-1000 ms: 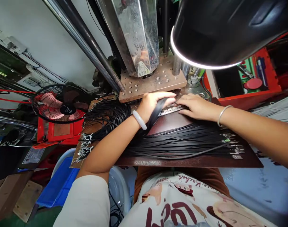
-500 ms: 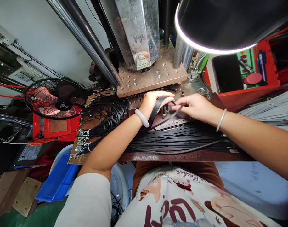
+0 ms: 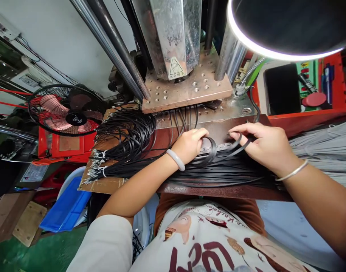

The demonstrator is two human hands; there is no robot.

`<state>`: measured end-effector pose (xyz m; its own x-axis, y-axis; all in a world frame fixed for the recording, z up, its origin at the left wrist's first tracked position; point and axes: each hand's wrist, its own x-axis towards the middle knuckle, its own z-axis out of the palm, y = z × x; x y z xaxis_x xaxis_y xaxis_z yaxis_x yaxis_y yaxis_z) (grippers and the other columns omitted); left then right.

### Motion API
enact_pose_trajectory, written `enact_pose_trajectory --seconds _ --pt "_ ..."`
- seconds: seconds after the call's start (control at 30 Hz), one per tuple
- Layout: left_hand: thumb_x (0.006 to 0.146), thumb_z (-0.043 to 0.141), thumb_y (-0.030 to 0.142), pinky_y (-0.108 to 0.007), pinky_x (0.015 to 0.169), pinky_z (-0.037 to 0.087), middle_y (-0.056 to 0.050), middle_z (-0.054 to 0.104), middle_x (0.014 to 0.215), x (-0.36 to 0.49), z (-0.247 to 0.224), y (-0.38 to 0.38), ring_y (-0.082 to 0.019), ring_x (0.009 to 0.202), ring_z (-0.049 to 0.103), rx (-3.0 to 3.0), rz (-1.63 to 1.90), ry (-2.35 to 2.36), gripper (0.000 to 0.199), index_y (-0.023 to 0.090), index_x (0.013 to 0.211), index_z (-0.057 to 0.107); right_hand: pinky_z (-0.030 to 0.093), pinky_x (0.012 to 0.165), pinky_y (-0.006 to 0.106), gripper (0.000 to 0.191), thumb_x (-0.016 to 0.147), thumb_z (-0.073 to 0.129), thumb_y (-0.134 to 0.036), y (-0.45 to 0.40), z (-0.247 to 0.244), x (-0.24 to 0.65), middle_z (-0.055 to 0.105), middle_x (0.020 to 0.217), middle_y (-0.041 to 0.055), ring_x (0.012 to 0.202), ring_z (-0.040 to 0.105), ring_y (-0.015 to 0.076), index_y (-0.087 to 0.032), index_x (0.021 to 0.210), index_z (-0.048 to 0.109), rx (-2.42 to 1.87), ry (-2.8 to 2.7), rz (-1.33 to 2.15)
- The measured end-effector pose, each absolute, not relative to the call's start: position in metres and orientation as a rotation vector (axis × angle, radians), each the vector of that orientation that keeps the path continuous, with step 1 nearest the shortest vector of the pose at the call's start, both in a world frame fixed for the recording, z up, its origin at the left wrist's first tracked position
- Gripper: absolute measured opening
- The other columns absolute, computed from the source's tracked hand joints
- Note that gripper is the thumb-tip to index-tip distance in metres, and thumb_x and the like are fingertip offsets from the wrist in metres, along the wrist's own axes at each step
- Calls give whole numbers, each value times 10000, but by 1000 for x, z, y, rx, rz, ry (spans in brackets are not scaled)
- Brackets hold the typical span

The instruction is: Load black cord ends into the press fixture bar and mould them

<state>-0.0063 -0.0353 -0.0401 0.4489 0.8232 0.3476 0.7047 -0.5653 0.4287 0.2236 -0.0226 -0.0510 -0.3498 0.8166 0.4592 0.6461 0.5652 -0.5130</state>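
My left hand (image 3: pixel 190 145), with a pale bangle at its wrist, is closed around several black cables (image 3: pixel 213 145) that bend in a loop to its right. My right hand (image 3: pixel 263 145) pinches one black cable (image 3: pixel 241 150), which curves back leftward from its fingers. Between the hands lies a slotted metal strip (image 3: pixel 224 146), partly covered by the loops. Many black cables (image 3: pixel 218 174) lie lengthwise along the table's front, under both hands. Beyond my left hand, thin black cables (image 3: pixel 177 122) run under the press plate (image 3: pixel 190 96). The gripped cable ends are too small to make out.
A press ram (image 3: pixel 173 34) with a hand-warning label stands over the plate. Tied black cable bundles (image 3: pixel 127 132) lie on cardboard at left, beside a fan (image 3: pixel 76 118). A lamp (image 3: pixel 286 30) hangs at upper right. Grey cables (image 3: pixel 326 145) and a red tray (image 3: pixel 306 117) are at right.
My hands have moved apart and nearer to me, the right one out to the right with a cable. Thin cables now show under the press plate. The view has shifted a little.
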Motion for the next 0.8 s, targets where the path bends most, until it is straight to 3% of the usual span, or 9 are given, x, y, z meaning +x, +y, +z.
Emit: enact_pose_trajectory --seconds 0.13,0.27,0.43,0.57,0.7,0.8 --pt "843 516 13 -246 792 522 -51 686 881 0 -42 -45 -151 823 652 2416 858 1264 215 125 937 673 451 708 338 162 898 563 -294 -24 -54 224 721 799 8 728 643 182 -233 832 698 -887 -2261 469" --pt "849 512 42 -228 798 516 -1 718 851 10 -43 -51 -127 789 669 2272 909 1216 210 168 897 672 396 745 344 173 915 522 -203 -25 -54 223 706 809 8 749 620 161 -215 845 680 -767 -2386 332" --pt "831 508 39 -260 785 501 -25 686 856 11 -49 -49 -152 800 636 2335 917 1233 182 158 888 634 377 742 352 183 887 487 -151 -28 -55 219 695 818 37 747 590 178 -187 887 667 -743 -2479 144" --pt "807 514 8 -234 748 493 -24 647 816 9 -49 -50 -139 776 610 2340 1049 1180 172 155 842 598 394 733 347 202 875 458 -130 -28 -51 220 649 776 42 723 573 181 -191 858 650 -722 -2518 188" --pt "829 494 13 -239 738 494 -24 682 828 11 -47 -54 -140 752 635 2434 999 1180 191 154 889 606 453 729 328 132 864 460 -148 -25 -39 241 608 901 82 802 577 196 -184 929 570 -783 -2521 361" --pt "850 472 20 -236 768 502 -30 692 851 12 -47 -55 -138 788 649 2457 980 1191 200 155 910 606 470 781 332 101 884 459 -150 -25 -30 265 610 991 115 888 587 213 -178 926 546 -854 -2522 161"
